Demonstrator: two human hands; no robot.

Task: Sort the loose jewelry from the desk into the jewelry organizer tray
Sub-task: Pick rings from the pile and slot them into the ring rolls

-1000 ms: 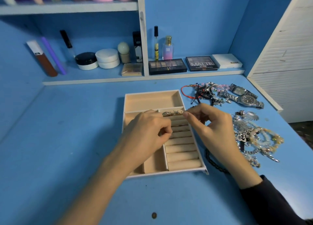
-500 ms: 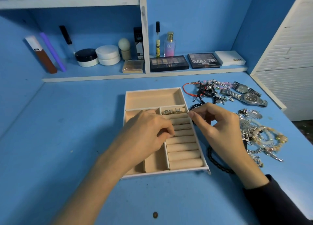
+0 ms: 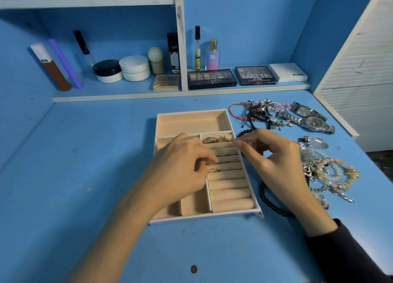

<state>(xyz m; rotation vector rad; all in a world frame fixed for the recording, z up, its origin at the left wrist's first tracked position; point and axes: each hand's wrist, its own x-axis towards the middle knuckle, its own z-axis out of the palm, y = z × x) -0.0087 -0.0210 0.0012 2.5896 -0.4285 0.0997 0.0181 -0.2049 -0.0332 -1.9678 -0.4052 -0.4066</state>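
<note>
The white jewelry organizer tray [image 3: 191, 123] with beige compartments lies mid-desk. Two chunky rings [image 3: 214, 139] sit in its small upper compartment, and thin rings [image 3: 226, 160] are tucked between the ring rolls. My left hand [image 3: 182, 167] rests over the tray's left side, fingers curled, with a thin gold ring [image 3: 213, 169] at its fingertips. My right hand [image 3: 272, 157] hovers at the tray's right rim, thumb and forefinger pinching a small silver piece [image 3: 234, 141]. Loose jewelry lies to the right: tangled bracelets [image 3: 259, 112], two watches [image 3: 312, 121] and a silver and beaded pile [image 3: 327, 172].
A black bead strand [image 3: 274, 206] curls on the desk under my right wrist. Cosmetics stand on the low back shelf: jars [image 3: 121, 70], palettes [image 3: 211, 78], a perfume bottle [image 3: 212, 55]. A white slatted panel [image 3: 361, 74] borders the desk's right side.
My right hand has drawn back from the rings in the small compartment to the tray's right rim, still pinching. My left hand has stayed over the ring rolls.
</note>
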